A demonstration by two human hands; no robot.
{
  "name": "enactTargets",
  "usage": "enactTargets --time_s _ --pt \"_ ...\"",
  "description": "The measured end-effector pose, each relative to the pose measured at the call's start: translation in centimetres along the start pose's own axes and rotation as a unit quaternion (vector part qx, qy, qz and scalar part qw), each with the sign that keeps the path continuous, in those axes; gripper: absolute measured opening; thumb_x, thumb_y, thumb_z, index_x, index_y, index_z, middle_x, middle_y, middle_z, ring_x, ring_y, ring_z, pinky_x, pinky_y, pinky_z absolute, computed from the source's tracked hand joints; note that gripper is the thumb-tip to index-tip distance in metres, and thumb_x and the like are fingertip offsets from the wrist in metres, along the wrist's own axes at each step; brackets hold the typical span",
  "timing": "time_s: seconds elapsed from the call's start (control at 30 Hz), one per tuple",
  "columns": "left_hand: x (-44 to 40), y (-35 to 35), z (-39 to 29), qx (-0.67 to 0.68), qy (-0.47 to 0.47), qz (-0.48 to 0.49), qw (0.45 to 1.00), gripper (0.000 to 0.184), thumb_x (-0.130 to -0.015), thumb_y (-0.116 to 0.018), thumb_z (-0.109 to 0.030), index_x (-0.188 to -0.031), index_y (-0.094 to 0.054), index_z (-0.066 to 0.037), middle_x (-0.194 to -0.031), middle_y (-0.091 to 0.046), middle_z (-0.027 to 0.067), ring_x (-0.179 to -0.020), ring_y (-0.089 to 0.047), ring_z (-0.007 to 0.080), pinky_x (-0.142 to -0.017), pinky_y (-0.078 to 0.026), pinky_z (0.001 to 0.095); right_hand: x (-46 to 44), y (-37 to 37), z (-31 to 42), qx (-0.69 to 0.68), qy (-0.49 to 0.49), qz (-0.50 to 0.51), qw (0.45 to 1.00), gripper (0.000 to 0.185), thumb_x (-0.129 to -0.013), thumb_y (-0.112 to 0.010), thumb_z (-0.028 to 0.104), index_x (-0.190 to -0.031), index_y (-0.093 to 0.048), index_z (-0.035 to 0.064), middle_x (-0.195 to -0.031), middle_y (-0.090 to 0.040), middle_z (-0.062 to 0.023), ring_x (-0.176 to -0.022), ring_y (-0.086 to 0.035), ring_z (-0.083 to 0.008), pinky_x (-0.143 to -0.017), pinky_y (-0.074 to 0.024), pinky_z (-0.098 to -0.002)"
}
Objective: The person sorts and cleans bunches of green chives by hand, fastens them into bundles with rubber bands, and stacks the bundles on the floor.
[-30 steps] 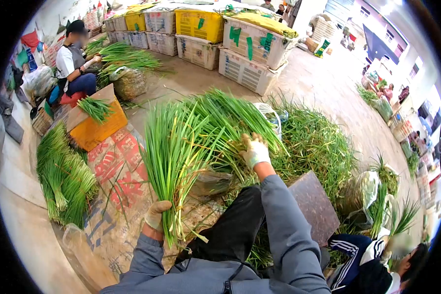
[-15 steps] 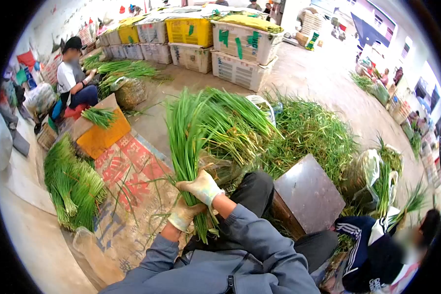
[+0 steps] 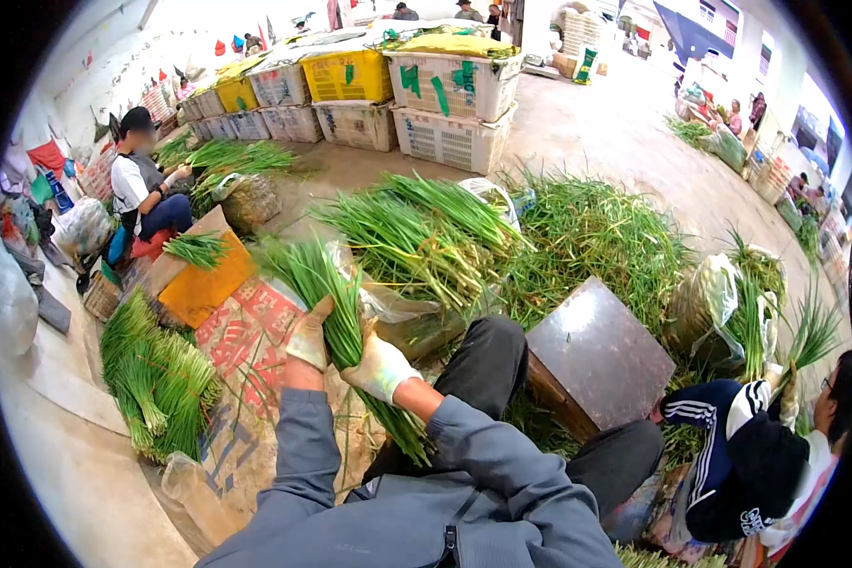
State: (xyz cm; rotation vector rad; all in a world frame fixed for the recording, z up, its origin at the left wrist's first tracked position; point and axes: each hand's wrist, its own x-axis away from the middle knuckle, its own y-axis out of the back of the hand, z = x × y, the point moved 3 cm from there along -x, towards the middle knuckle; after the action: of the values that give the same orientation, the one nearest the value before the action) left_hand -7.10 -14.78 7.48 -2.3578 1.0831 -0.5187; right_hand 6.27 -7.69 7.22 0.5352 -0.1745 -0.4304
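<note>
A long bunch of green chives (image 3: 343, 327) slants across in front of my lap, leaves to the upper left and stem ends to the lower right. My left hand (image 3: 309, 335), in a pale work glove, is closed on its left side. Round its right side, a little lower, my right hand (image 3: 382, 369) is closed too, in a stained pale glove. Just beyond lies a heap of chives (image 3: 426, 237) on plastic sheeting. Finished-looking bundles (image 3: 156, 374) lie on the floor to my left.
A brown, flat-topped box (image 3: 596, 355) stands right of my knee, before a large pile of loose leaves (image 3: 596, 246). Stacked crates (image 3: 454, 109) line the back. One person (image 3: 142, 185) sits at far left by an orange board (image 3: 208, 284); another (image 3: 748, 454) sits close at right.
The bunch has tipped from nearly upright toward the left. My left hand has moved up and left along it; my right hand has shifted slightly lower. The view has turned a little.
</note>
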Motion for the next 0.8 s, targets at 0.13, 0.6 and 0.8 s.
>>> enactTargets --time_s 0.13,0.6,0.8 --pt "-0.4 -5.1 -2.6 0.018 -0.008 0.040 0.999 0.040 -0.090 -0.058 -0.009 -0.126 -0.057 0.009 -0.110 -0.069 0.0188 -0.094 -0.071 0.0299 -0.084 -0.061 0.0402 2.5 4.8 3.0 -0.012 0.020 -0.028 0.999 0.103 -0.073 -0.083 0.035 -0.144 -0.025 -0.0138 -0.109 -0.065 -0.0314 -0.105 -0.066 -0.0402 -0.089 -0.0535 -0.0391" --pt "4.2 -5.6 -4.1 -0.092 -0.235 -0.011 0.968 0.057 -0.077 -0.063 -0.005 -0.133 -0.052 -0.001 -0.103 -0.067 0.0151 -0.081 -0.069 0.0282 -0.070 -0.062 0.0425 -0.8 6.8 -0.8 -0.766 -0.082 0.001 0.637 0.028 -0.104 -0.050 0.027 -0.122 -0.061 0.0083 -0.103 -0.069 -0.0084 -0.079 -0.064 -0.0221 -0.074 -0.0532 -0.0358" --pt "4.8 -2.6 -5.4 0.010 -0.211 -0.015 0.977 0.047 -0.074 -0.069 -0.009 -0.119 -0.060 -0.001 -0.102 -0.067 0.0117 -0.088 -0.068 0.0267 -0.079 -0.059 0.0397 -0.1 11.3 -5.4 -0.776 -0.083 -0.137 0.610 0.012 -0.102 -0.056 0.021 -0.104 -0.058 0.0092 -0.083 -0.054 -0.0003 -0.056 -0.040 -0.0070 -0.048 -0.0343 -0.0219"
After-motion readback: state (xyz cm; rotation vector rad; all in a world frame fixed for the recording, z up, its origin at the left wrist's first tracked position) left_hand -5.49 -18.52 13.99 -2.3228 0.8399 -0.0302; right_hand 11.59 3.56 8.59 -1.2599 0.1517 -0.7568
